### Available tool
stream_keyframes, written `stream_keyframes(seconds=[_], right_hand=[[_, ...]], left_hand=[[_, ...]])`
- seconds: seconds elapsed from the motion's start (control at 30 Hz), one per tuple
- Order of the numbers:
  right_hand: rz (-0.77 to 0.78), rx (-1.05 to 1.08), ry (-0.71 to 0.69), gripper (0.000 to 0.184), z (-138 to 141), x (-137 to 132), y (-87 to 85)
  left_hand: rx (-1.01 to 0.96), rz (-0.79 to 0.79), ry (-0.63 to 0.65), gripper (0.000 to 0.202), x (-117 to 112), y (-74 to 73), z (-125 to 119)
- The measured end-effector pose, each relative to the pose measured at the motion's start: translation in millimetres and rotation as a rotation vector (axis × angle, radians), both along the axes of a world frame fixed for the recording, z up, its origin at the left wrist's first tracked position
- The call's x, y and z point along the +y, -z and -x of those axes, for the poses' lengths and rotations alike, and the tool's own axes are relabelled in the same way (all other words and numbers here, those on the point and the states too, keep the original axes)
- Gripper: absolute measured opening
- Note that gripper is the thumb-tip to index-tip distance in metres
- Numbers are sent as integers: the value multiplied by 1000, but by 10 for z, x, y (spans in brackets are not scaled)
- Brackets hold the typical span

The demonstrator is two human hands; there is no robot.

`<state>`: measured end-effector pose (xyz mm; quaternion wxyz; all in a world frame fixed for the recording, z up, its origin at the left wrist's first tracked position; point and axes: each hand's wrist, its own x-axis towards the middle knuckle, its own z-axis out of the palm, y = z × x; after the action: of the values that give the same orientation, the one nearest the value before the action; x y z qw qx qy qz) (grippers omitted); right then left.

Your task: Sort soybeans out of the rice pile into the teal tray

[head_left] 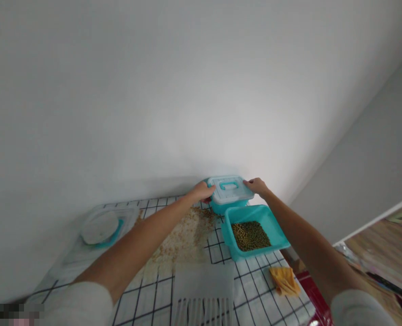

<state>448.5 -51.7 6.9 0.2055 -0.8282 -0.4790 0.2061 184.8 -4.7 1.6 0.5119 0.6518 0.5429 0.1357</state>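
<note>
Home kitchen-type spot, checked tablecloth [255, 290], plastic food tubs w/ beans [250, 235], plain wall [153, 90], wood floor [387, 244]

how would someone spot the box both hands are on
On the checked tablecloth, look to the far edge by the white wall. The lidded box sits there between the left hand and right hand, behind the open teal tray of green beans. Only it has a clear handled lid.

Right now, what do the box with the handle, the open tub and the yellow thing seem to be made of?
Box, gripped by left hand and right hand: probably plastic, frosted see-through lid, turquoise handle. Open tub: smooth turquoise plastic, moulded rim, holding greenish beans. Yellow thing: looks like soft cloth, crumpled folds.
</note>
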Motion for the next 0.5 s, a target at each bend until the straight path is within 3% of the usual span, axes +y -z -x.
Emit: stream_keyframes(seconds=[0.33,0.5], right_hand=[[-46,6,-2,38,-84,10,240],[-137,-112,-64,38,-104,-50,136]], left_hand=[[-249,134,-85,38,45,311,30],[-318,151,-95,39,57,438,90]])
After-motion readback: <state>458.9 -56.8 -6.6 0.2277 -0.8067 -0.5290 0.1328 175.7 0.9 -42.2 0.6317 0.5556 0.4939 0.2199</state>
